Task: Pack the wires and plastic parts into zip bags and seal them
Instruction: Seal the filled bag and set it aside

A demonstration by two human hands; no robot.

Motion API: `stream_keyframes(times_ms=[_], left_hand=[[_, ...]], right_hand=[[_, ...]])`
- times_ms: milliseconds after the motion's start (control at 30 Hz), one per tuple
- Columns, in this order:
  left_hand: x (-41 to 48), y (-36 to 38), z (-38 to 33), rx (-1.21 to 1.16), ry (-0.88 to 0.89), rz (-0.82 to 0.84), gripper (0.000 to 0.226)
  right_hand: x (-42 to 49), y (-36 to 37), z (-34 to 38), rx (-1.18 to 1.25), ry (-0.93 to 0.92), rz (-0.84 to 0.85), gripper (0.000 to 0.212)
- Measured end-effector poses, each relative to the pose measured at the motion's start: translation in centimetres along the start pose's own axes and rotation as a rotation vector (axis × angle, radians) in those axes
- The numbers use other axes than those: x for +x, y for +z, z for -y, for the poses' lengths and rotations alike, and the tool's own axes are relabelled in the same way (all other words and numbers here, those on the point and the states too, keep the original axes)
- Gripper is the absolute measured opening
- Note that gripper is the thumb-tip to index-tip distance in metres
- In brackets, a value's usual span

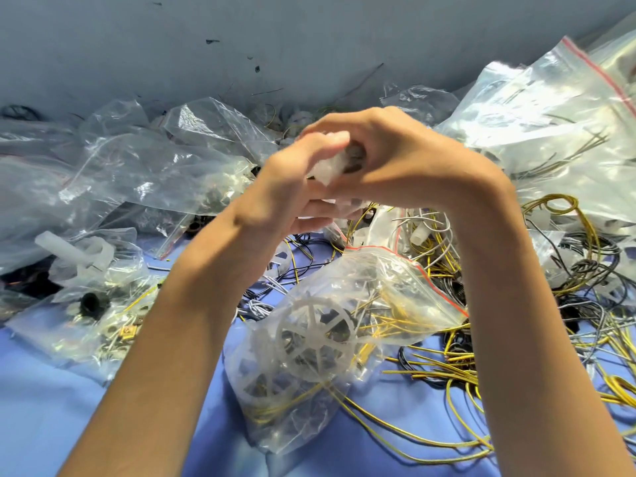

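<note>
A clear zip bag with a red-edged mouth, stuffed with white spoked wheels and yellow wires, lies on the blue cloth. Above it the left hand and right hand meet, fingers curled round a small, blurred translucent plastic part. A grey wall stands behind, filled bags crowd both sides, and loose wires tangle beside the bag.
</note>
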State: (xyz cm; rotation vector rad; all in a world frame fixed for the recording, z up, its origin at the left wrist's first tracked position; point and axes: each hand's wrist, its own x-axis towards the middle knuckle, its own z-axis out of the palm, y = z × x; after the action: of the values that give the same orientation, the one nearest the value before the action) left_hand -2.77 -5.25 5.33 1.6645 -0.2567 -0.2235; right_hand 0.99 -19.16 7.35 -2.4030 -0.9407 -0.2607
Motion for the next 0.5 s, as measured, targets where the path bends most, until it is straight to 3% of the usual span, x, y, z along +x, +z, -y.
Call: stream_keyframes(times_ms=[67, 133, 167, 233, 300, 367, 433, 500], left_hand=[[0.9, 0.8, 0.7, 0.109, -0.041, 0.013, 0.059], [1.4, 1.4, 1.8, 0.216, -0.039, 0.009, 0.042], [1.6, 1.4, 2.7, 0.382, 0.014, 0.033, 0.038], [1.6, 1.3, 4.2, 0.793, 0.13, 0.156, 0.05], [1.1, 1.3, 5.0, 1.042, 0.157, 0.277, 0.071], [1.0, 1.9, 5.3, 1.1, 0.126, 0.332, 0.074], [0.8, 2.6, 5.3, 1.127, 0.116, 0.343, 0.065], [0.5, 2.8, 5.1, 1.132, 0.105, 0.321, 0.05]], right_hand=[[-0.3, -0.8, -1.0, -0.065, 0.08, -0.033, 0.031], [-0.8, -1.6, -1.8, -0.081, 0.132, -0.039, 0.03], [-1.1, -1.9, -2.2, -0.063, 0.15, -0.029, 0.032], [-1.5, -2.2, -2.6, -0.024, 0.159, 0.008, 0.039], [-1.7, -2.3, -2.7, -0.006, 0.147, 0.06, 0.04], [-1.6, -2.2, -2.6, -0.008, 0.14, 0.118, 0.032], [-1.5, -2.0, -2.6, -0.016, 0.128, 0.142, 0.02], [-1.4, -1.8, -2.4, -0.023, 0.122, 0.151, 0.022]])
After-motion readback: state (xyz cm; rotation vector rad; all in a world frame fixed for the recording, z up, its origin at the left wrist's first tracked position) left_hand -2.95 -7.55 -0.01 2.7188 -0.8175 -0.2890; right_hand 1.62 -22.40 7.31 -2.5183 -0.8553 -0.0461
